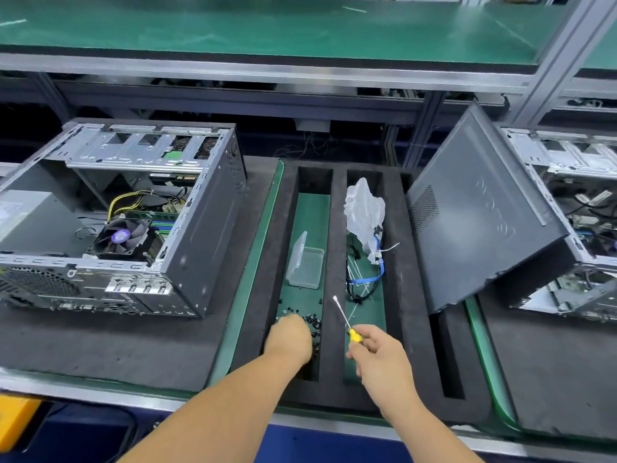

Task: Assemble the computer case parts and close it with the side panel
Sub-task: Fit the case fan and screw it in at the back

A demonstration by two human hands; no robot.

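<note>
Landmark: the black foam tray (337,248) in the middle, with long slots down to the green mat
Left hand: the left hand (289,339) reaches down into the left slot of the tray, onto the pile of black screws (312,320); its fingers are hidden under the back of the hand, so I cannot tell if they already pinch a screw
Right hand: the right hand (377,350) hovers over the near end of the middle slot, fingers curled around the yellow handle of the screwdriver (344,320), tip pointing away and up
Computer case: the open computer case (127,215) lies to the left of the tray, on a dark pad, open side up
Side panel: the side panel (480,228) leans to the right of the tray, resting on a second case (581,228)
Other things in tray: a clear plastic box (305,262) in the left slot, a plastic bag with cables (365,225) in the middle slot
Handling, screws: small, light and hard, probably easy to drop; better to pinch one with the fingertips
Handling, panel: I judge it thin, stiff sheet metal, light but wide, edges maybe sharp; hold it with both hands at opposite edges
</note>
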